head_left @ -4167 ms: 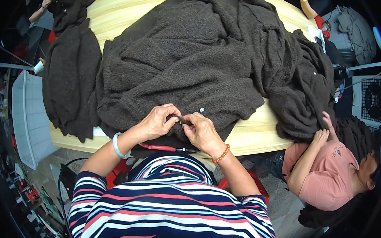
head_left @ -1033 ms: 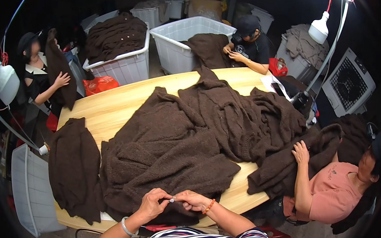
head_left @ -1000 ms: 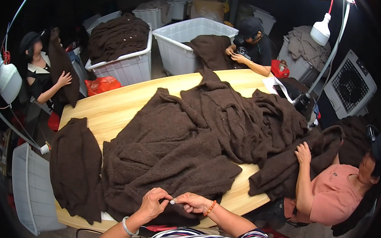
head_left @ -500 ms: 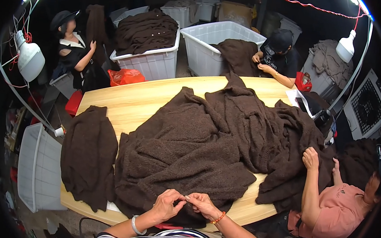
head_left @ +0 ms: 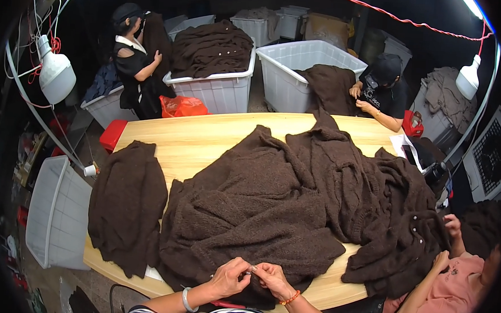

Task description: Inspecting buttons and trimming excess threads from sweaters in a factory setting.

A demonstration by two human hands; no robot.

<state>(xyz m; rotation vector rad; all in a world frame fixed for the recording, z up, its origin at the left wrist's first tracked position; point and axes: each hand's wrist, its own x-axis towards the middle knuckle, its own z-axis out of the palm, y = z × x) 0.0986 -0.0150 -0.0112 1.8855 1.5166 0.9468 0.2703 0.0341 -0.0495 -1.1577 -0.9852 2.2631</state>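
My left hand point(head_left: 230, 278) and my right hand point(head_left: 273, 280) meet fingertip to fingertip over the near edge of a dark brown knitted garment point(head_left: 252, 214). Both are closed in a pinch, and whatever sits between the fingertips is too small to name. The garment lies bunched across the middle of the table. A second brown knit piece point(head_left: 127, 206) is spread flat to its left. On the right lies a brown cardigan point(head_left: 397, 246) with pale buttons, beside a co-worker in a pink top point(head_left: 437, 291).
The wooden table point(head_left: 206, 122) has white tubs beyond it, one heaped with brown knits point(head_left: 211, 48), another partly filled point(head_left: 273, 72). Two more co-workers point(head_left: 138, 63) point(head_left: 384, 87) are at the far side. Bulb lamps point(head_left: 57, 78) point(head_left: 468, 78) hang at both sides. A white tub point(head_left: 57, 213) stands left.
The whole view has shifted slightly. My hands stay pinched together. The pink-topped co-worker's hands have drawn back from the cardigan, whose buttons now show. The far-left co-worker holds brown cloth closer.
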